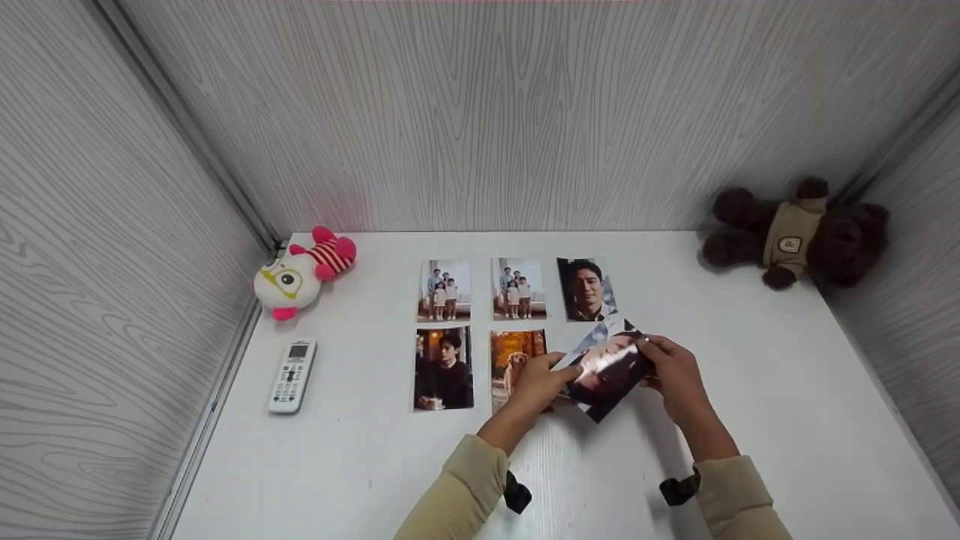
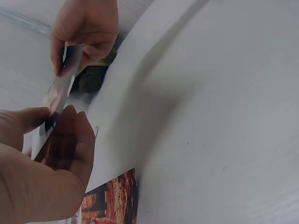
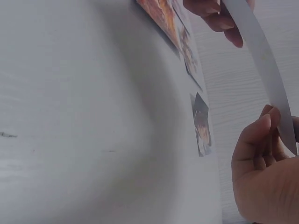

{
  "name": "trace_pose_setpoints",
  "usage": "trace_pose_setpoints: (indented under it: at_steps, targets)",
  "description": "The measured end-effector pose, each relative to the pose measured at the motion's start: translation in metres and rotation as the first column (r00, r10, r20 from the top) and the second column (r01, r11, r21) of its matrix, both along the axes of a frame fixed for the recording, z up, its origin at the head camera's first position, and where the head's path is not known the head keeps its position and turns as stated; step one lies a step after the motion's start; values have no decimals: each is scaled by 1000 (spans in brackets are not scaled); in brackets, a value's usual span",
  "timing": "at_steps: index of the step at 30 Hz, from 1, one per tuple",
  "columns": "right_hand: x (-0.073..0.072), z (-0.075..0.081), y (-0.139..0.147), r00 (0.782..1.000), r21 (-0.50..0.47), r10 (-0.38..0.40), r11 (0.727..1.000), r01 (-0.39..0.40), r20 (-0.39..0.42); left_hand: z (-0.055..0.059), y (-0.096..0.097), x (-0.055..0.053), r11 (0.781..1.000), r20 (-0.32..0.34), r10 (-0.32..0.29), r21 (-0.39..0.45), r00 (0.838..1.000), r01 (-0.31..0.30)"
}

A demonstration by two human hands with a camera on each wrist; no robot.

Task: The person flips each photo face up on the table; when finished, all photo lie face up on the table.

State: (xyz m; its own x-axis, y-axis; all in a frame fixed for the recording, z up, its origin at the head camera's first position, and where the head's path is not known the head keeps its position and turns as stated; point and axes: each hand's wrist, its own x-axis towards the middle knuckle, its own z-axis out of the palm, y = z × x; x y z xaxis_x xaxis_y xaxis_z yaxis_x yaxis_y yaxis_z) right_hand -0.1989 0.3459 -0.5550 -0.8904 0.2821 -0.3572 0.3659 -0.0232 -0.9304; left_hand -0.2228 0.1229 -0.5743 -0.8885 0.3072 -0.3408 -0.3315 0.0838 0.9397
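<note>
Both hands hold a glossy printed photo of a person's face, tilted above the table; I cannot tell whether more sheets lie behind it. My left hand pinches its left edge, thumb on the front. At the opposite edge, my right hand grips it between thumb and fingers. The right wrist view shows the photo's plain white back, slightly bowed. Beneath the left hand lies a photo of a dog, partly covered. Just beyond the held photo, a portrait photo lies on the table.
Two matching family photos lie in the back row, left of the portrait. In front of them is a photo of a person in dark clothes. A white remote and a pink-and-white plush toy are left; a brown teddy bear lies back right.
</note>
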Motion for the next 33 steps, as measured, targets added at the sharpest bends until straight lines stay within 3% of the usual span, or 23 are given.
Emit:
trace_pose_setpoints:
  at_steps: [3,7,13,18,22,25,30,33]
  targets:
    - [1,0,3,998,-111,-62,992,61,-9,-2,-1,0,989,109,47,136,993,-62]
    - [3,0,3,994,-221,-104,970,97,-24,-2,-1,-1,962,185,80,241,979,-125]
    - [6,-6,-3,993,-296,-111,951,92,-48,-2,2,0,921,244,111,338,964,-191]
    - [9,-10,-6,997,-308,-68,950,50,-48,1,0,-2,894,288,172,357,942,-272]
    - [12,-9,0,998,-279,-23,960,8,-51,1,-2,-4,900,269,194,335,943,-280]
    - [14,-7,5,998,-197,39,979,-50,-56,2,-4,-7,913,244,196,309,950,-267]
    - [17,-9,6,987,-38,160,986,-160,-23,5,-4,-10,946,186,174,241,967,-217]
    - [19,-11,4,985,15,172,985,-172,-7,8,-3,-13,960,136,157,211,978,-183]
